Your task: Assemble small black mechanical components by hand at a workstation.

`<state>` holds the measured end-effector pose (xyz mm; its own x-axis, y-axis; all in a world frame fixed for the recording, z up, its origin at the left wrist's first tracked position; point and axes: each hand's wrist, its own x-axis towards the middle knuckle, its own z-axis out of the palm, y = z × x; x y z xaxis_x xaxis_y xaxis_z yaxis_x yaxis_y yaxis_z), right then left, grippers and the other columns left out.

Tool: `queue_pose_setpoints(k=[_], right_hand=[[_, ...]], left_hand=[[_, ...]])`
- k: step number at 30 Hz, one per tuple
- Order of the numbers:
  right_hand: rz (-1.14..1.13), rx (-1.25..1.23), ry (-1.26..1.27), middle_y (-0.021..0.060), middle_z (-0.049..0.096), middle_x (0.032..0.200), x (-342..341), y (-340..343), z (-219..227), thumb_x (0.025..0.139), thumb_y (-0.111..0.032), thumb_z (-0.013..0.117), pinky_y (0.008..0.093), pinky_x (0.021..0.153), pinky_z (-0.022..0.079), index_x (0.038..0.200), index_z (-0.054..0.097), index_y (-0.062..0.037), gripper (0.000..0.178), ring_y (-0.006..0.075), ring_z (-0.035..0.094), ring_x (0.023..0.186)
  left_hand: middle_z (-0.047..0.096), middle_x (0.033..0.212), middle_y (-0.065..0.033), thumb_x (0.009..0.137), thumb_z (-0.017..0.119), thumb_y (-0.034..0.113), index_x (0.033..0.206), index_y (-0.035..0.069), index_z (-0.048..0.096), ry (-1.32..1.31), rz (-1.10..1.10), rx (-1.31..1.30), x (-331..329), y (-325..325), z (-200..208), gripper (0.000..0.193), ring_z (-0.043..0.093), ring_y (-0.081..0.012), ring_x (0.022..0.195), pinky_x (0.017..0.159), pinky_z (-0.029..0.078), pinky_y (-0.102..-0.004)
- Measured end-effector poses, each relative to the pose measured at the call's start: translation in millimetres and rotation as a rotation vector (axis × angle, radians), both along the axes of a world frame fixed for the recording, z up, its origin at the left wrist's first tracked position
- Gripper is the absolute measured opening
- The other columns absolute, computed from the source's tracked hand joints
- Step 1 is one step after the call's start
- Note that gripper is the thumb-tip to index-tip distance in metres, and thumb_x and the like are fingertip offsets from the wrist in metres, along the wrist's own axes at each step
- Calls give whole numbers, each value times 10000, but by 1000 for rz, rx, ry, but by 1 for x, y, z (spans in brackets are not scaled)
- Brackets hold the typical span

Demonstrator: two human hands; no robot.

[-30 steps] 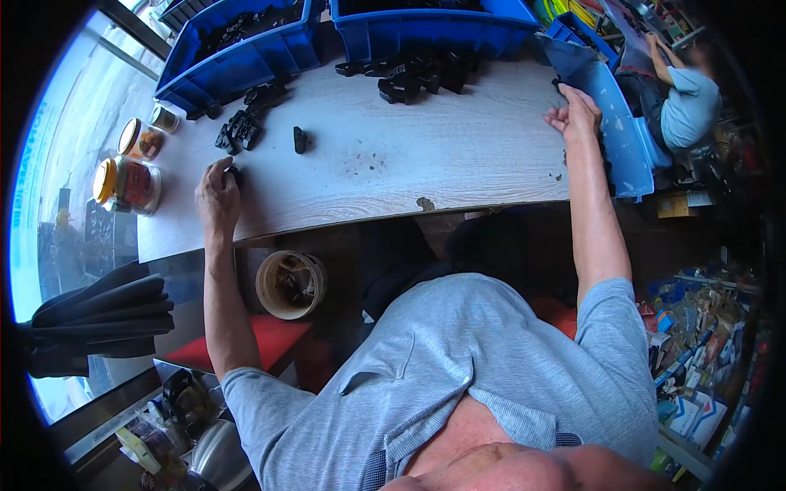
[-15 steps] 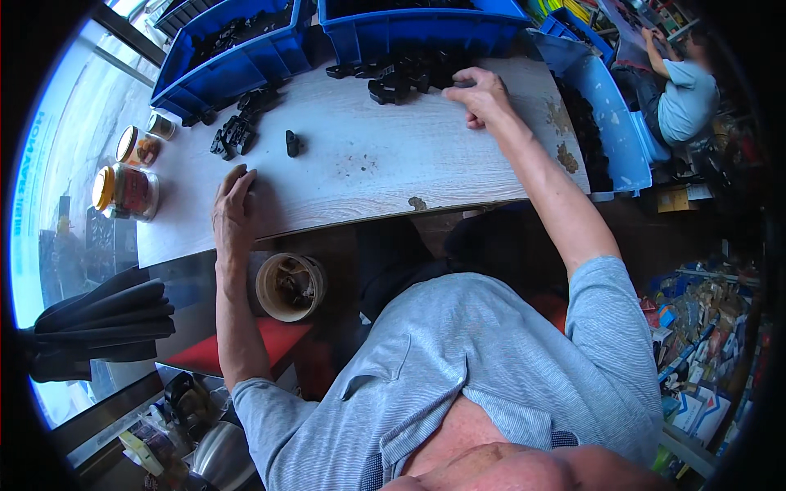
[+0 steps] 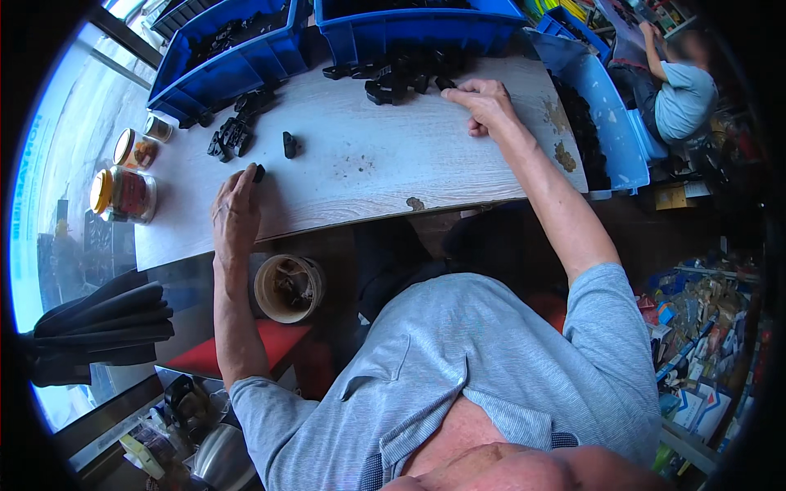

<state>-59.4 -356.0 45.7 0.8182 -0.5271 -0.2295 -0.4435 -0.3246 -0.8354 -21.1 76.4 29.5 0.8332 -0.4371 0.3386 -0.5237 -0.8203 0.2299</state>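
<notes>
Between the fingertips of my left hand (image 3: 236, 211), near the table's left front, is a small black plastic part (image 3: 259, 173), mostly covered by the fingers. A single black plastic part (image 3: 290, 145) stands just beyond it, with a cluster of similar black parts (image 3: 232, 137) farther back. At the far side, my right hand (image 3: 485, 106) pinches another black plastic part (image 3: 444, 83) by thumb and forefinger. That part is at the right edge of a loose pile of black parts (image 3: 388, 85).
Two blue bins (image 3: 233, 74) (image 3: 417, 37) of black parts line the table's back; a pale blue tub (image 3: 610, 114) adjoins its right side. Jars (image 3: 131, 195) stand at left. A bucket (image 3: 290, 288) sits below the front edge. A co-worker (image 3: 686, 98) sits at upper right.
A black part now shows at my left fingertips, where none was visible before. My right thumb and forefinger have closed on a part at the pile's edge.
</notes>
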Motion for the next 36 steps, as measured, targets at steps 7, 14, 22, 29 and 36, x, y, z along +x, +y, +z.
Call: queue_pose_setpoints(k=[7, 14, 22, 29, 36], right_hand=[[10, 223, -64, 1, 523, 556, -25, 14, 0, 806, -311, 837, 278, 418, 535, 1047, 633, -26, 425, 97, 551, 434], [185, 436, -164, -5, 539, 577, -42, 71, -6, 790, -284, 848, 283, 459, 523, 1025, 632, -55, 393, 101, 555, 469], [256, 468, -188, -5, 563, 635, -44, 66, -8, 867, -292, 790, 273, 481, 538, 983, 678, -43, 297, 81, 542, 525], [217, 353, -28, 5, 558, 588, -39, 75, 6, 902, -270, 743, 306, 489, 544, 952, 680, -48, 236, 113, 579, 490], [219, 325, 138, 78, 661, 741, -28, 73, 4, 920, -163, 665, 312, 480, 557, 1047, 651, -10, 200, 156, 644, 528]], left_hand=[[694, 1129, -87, 985, 633, 43, 1281, -3, 621, 578, -69, -1172, -26, -82, -26, 301, 672, -150, 963, 856, 533, -265], [682, 1115, -138, 989, 616, 102, 1244, -59, 612, 925, -140, -1530, -35, -207, -20, 302, 689, -207, 975, 803, 592, -318], [710, 1058, -132, 945, 648, 64, 1222, -49, 644, 787, -213, -1401, -23, -217, -23, 299, 691, -181, 911, 738, 582, -293], [742, 996, -123, 901, 635, -9, 1165, -3, 693, 505, -316, -1088, -7, -207, -37, 270, 709, -184, 890, 791, 574, -321], [707, 1046, -124, 892, 638, -18, 1187, 63, 694, 138, -417, -554, -6, -199, -24, 312, 703, -267, 948, 813, 556, -335]])
